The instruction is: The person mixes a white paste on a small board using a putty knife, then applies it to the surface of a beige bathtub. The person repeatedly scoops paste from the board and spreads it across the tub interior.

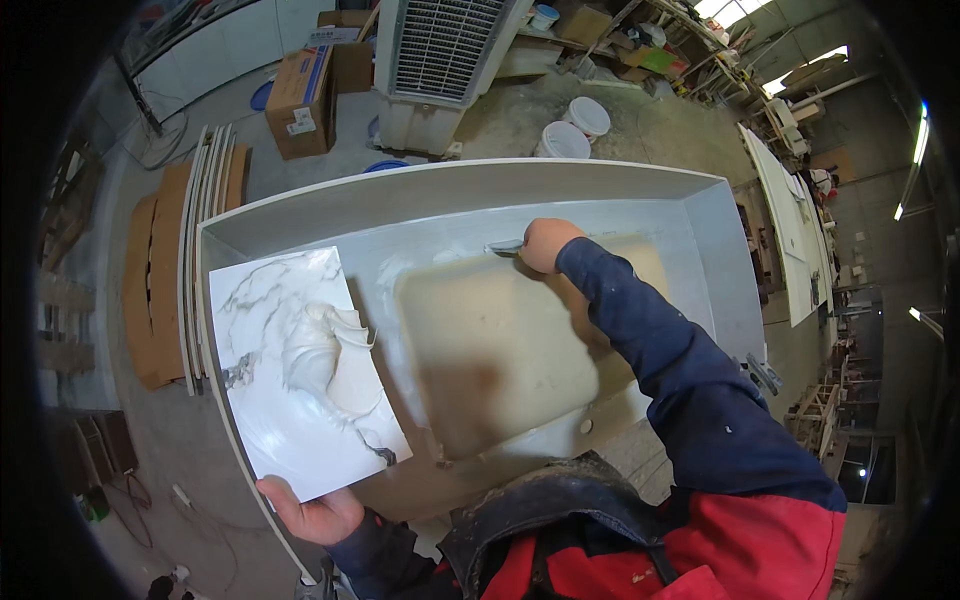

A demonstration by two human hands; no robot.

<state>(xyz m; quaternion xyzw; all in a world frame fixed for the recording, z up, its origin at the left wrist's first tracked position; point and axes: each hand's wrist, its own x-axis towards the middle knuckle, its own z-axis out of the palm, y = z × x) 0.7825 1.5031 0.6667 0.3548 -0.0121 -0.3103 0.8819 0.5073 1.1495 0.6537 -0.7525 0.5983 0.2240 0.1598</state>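
My left hand [320, 514] is closed on the near edge of a white marble-patterned panel [265, 400]. A thick mound of white putty [318, 350] is spread across that panel. It hangs over the left side of a large grey box-shaped piece [460, 182] with raised walls. Inside the box lies a broad beige rectangular basin form [500, 350] with rounded corners. My right hand [546, 245] is closed round a putty knife [503, 247], its handle hidden in the fist. The blade is at the basin's far edge, beside whitish smears on the grey surface.
Flat boards [200, 270] lean against the box's left side. Beyond the far wall stand a large air cooler [430, 60], a cardboard box [302, 100] and two white buckets [575, 135]. A clamp [762, 375] sits by the right end. Pale panels [790, 230] stand farther right.
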